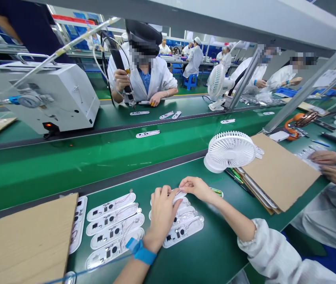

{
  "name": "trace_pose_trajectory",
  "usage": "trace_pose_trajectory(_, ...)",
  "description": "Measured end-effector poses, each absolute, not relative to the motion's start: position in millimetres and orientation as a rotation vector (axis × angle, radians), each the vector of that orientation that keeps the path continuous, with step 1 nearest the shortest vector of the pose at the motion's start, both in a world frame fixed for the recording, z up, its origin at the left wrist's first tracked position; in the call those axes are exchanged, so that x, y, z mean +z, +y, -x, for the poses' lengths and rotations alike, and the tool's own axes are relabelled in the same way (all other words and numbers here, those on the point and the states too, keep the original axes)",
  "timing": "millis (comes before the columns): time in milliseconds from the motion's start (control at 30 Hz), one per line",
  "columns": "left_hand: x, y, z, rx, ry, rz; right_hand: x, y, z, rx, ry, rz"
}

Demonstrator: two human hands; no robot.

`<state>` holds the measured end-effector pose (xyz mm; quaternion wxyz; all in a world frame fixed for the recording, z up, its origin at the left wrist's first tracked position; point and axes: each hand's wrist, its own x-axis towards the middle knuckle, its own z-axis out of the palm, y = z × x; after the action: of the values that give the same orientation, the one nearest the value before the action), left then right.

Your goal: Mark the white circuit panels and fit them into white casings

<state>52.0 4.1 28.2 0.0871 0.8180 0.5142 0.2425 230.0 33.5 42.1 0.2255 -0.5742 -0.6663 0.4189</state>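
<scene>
"What's at the far left?"

"A cardboard sheet (22, 240), then four white casings (116, 228) with small electronic parts, side by side on the green table (215, 252)."

"And the left hand (162, 215)?"

"Over the next group of casings (184, 232) — fingers bent and close together, thumb beside the upper casing (179, 196). Whether they grip it, I can't tell."

"The right hand (196, 189)?"

"At that casing's far end, thumb and forefinger pinched together — what's between them is too small to tell. The white fan (230, 150) stands beyond, further right."
</scene>
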Motion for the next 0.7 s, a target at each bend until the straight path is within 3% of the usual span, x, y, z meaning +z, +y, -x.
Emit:
trace_pose_trajectory(200, 18, 22, -63, 0.835, 1.532, -2.233, 33, 33, -230, 1.17, -1.709, 1.558)
trace_pose_trajectory(367, 19, 25, -58, 0.876, 1.496, -2.137, 46, 30, -232, 0.963, -1.771, 1.675)
trace_pose_trajectory(533, 23, 24, -59, 0.909, 1.453, -2.102, 57, 22, -287, 0.624, -1.768, 1.889)
trace_pose_trajectory(700, 23, 24, -58, 0.919, 1.432, -2.078, 41, -12, -341, 0.508, -1.738, 2.045)
